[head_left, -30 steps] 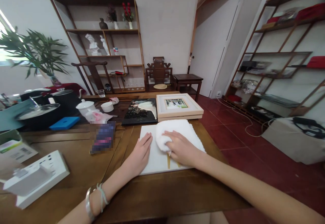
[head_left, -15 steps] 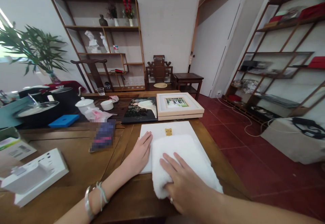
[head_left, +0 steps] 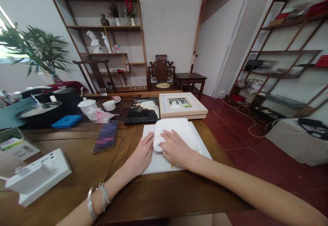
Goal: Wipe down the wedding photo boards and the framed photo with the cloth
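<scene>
A folded white towel point(head_left: 162, 132) lies over the far part of a flat white panel point(head_left: 159, 166) on the wooden table. My right hand point(head_left: 176, 149) presses on the towel, its fingers curled into the cloth and a ring on one finger. Along the panel's left edge rests my left hand point(head_left: 143, 150), fingers stretched out and flat, holding nothing. A small bit of gold at the panel's near edge shows beneath my right wrist. The towel and my right arm cover much of the panel's right half.
Beyond the panel lie a dark photo print point(head_left: 142, 110) and a pale wooden frame point(head_left: 183, 104) with a picture. On the left stand a white power strip point(head_left: 46, 178), a blue box point(head_left: 66, 121), a white lidded pot point(head_left: 86, 105) and a dark pan point(head_left: 41, 111).
My right hand has slid the towel away from me, from the panel's near part to its far edge. The gold piece there is now covered. My left hand stays in place.
</scene>
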The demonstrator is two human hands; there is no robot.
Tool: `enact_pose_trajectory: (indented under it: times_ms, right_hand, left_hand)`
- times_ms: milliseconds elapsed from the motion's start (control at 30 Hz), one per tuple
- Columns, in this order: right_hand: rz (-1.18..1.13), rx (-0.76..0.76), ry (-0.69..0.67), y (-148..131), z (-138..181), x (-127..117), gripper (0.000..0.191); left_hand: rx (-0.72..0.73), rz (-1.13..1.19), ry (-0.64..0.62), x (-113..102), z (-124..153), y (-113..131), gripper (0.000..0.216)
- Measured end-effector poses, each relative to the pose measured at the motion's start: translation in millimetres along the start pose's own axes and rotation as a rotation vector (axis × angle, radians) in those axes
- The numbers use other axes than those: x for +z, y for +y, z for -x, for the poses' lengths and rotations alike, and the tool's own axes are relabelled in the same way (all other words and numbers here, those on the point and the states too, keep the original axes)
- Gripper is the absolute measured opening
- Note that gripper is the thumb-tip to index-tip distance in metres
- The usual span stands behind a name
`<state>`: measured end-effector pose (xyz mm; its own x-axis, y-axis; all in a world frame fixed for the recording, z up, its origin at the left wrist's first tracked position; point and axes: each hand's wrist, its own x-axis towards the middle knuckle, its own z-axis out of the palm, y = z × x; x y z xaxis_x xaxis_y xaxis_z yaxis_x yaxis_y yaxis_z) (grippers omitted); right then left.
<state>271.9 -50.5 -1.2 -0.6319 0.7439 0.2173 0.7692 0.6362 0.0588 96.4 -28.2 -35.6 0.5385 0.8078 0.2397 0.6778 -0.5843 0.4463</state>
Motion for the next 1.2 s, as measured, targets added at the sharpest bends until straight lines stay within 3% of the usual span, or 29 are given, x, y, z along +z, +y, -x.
enact_pose_trajectory:
  times_ms: [200,300,500,567,700,900,1033,1200]
  right_hand:
    - [-0.030,-0.165,-0.010,-44,53,-10,0.017]
    - [-0.085,-0.198,-0.021,-49,66,-14,0.017]
    - [-0.101,0.005,-0.012,-21,32,-9,0.018]
    - [-0.084,0.008,-0.024,-15,16,-7,0.019]
    - [-0.047,-0.159,-0.002,-21,3,-7,0.016]
    - [-0.124,-0.374,-0.013,-30,36,-17,0.018]
    - [-0.174,-0.285,-0.041,-19,48,-19,0.016]
    - [-0.205,-0.099,-0.031,6,28,-15,0.017]
  left_hand:
    - [-0.003,0.020,-0.010,4,0,-8,0.044]
    - [-0.026,0.067,0.023,5,-1,-9,0.044]
    - [-0.102,0.169,0.175,-2,-3,-4,0.044]
    - [-0.110,0.190,0.210,-5,-3,-2,0.044]
    - [-0.134,0.244,0.291,-9,-2,-1,0.043]
    - [-0.182,0.247,0.339,-14,-1,4,0.043]
    - [-0.168,0.145,0.261,-12,-1,3,0.042]
    - [-0.078,-0.019,0.181,-7,-1,-2,0.039]
